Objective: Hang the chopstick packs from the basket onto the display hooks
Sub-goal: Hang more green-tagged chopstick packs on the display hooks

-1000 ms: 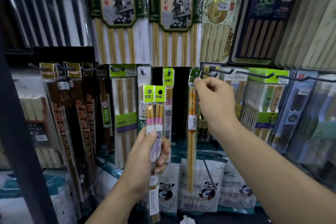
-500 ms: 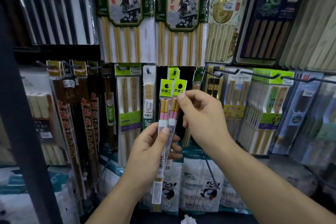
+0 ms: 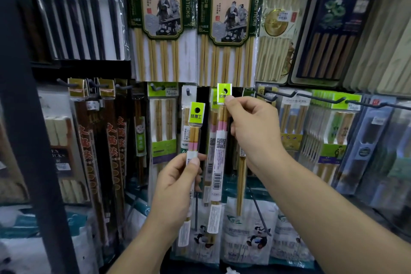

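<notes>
Pinching upper chopstick pack by its green header with right hand fingertips, mid-display; clamped spare pack in curled left hand. Could have missed the hole, dropped it: thin grip, hook hidden.

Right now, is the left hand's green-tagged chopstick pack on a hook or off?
Off: the left hand grips the green-tagged, pink-banded chopstick pack, its hole empty.

Both arms bare to frame edge: left forearm & right forearm, uncovered. Left hand & right hand bare too. Nails short, plain, rounded, e.g. left thumbnail.
</notes>
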